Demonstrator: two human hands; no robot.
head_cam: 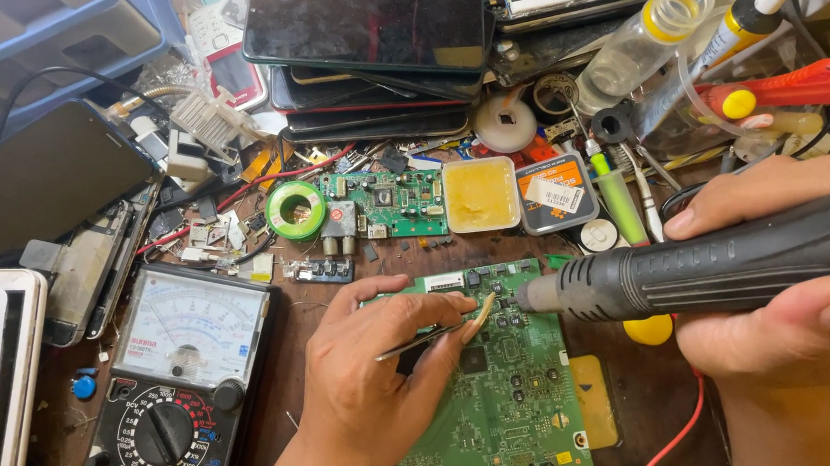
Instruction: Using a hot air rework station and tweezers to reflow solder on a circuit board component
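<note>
A green circuit board [511, 390] lies on the brown workbench in front of me. My left hand [371, 380] rests on its left part and grips thin metal tweezers [420, 340], whose tips point toward the board's upper area. My right hand [783, 287] comes in from the right, wrapped around a black hot-air tool handle [715, 267]. Its metal nozzle [532, 295] sits just above the board's top edge, close to my left fingertips.
An analogue multimeter [179, 372] lies at left, with red leads. Behind are a smaller green board [389, 204], a green solder reel [295, 210], a yellow flux tub [480, 194], stacked phones [370, 49], a clear bottle [643, 41] and a red-handled tool [790, 85].
</note>
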